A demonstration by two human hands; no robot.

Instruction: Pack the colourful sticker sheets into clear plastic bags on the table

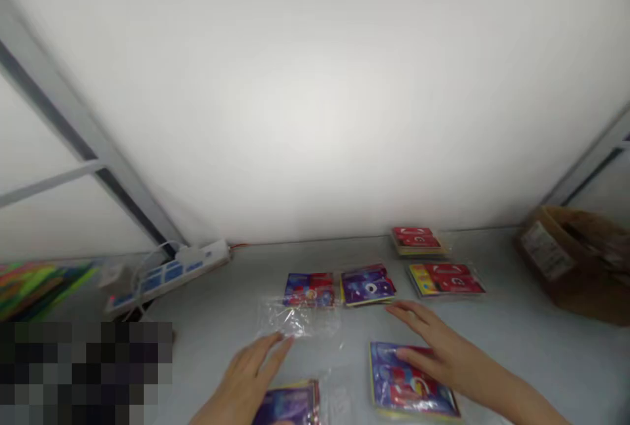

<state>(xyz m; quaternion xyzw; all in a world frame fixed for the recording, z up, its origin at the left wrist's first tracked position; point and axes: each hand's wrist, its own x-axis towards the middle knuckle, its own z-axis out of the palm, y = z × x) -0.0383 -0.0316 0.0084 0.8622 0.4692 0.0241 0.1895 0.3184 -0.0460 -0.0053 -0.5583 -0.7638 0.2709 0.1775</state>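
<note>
My left hand point(249, 372) reaches in from the bottom with its fingers stretched out, partly above a purple packet of cards point(295, 402) at the lower edge. Its fingertips come close to a crinkled clear plastic sleeve point(295, 320). My right hand point(438, 346) has its fingers apart; the thumb lies over a blue and red packet of cards point(394, 379), and the other fingertips extend toward a purple card stack point(367, 286). Left of that stack lies a red and blue one point(309, 288). Whether either hand presses on a packet is hard to tell.
Two red card stacks point(418, 240) point(447, 279) lie at the back right. Beyond them stands an open cardboard box point(556, 267). A white power strip point(172, 274) with cables and bright coloured items point(44, 287) are on the left. A white wall point(315, 103) closes the back.
</note>
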